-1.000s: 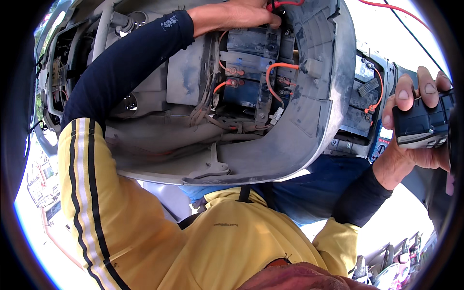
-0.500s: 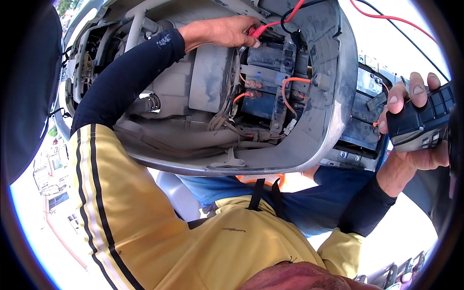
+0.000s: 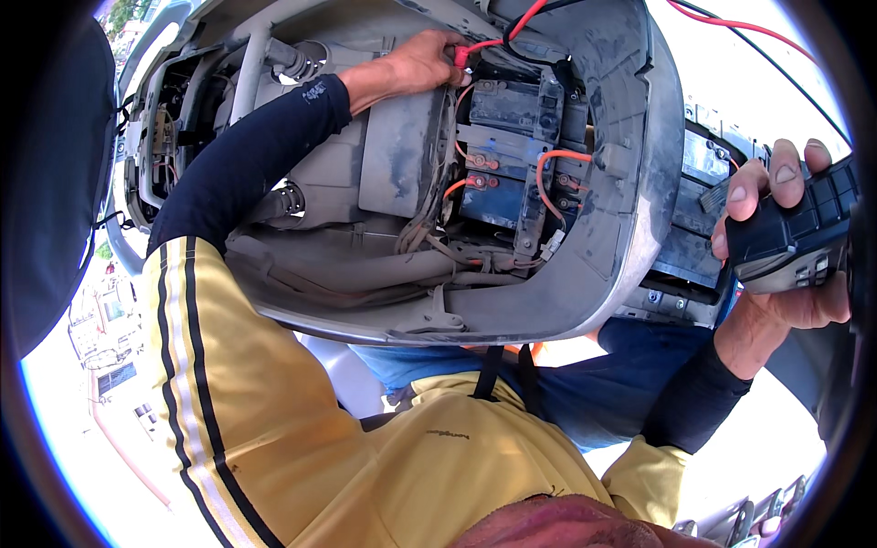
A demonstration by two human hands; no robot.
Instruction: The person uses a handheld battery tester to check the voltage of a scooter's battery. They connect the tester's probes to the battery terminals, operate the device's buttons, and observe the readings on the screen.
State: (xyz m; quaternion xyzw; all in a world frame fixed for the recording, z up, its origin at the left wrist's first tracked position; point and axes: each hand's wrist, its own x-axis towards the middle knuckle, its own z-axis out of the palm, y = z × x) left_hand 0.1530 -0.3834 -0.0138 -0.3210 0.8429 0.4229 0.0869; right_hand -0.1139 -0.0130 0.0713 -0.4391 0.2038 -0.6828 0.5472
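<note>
My left hand (image 3: 422,64) reaches over the open vehicle body and pinches a red clip (image 3: 460,57) on a red cable (image 3: 512,32), at the upper left corner of the batteries. Whether the clip's jaws touch metal is too small to tell. Close by, a black clip (image 3: 564,71) with a black cable sits at the upper right of the dark upper battery (image 3: 502,107). Below lies a second battery (image 3: 493,201) with orange leads (image 3: 541,178) on its terminals. Off to the right, my right hand (image 3: 763,320) grips a black handheld device (image 3: 795,228) with small buttons.
A grey plastic rim (image 3: 630,228) surrounds the battery bay. More batteries (image 3: 690,256) lie to the right, beyond that rim. Frame tubes (image 3: 393,269) and wiring run left of the bay. Red and black cables hang at the upper right.
My left hand has moved a little left with the red clip, from the upper battery's top edge to its left corner. The right hand keeps its hold on the device.
</note>
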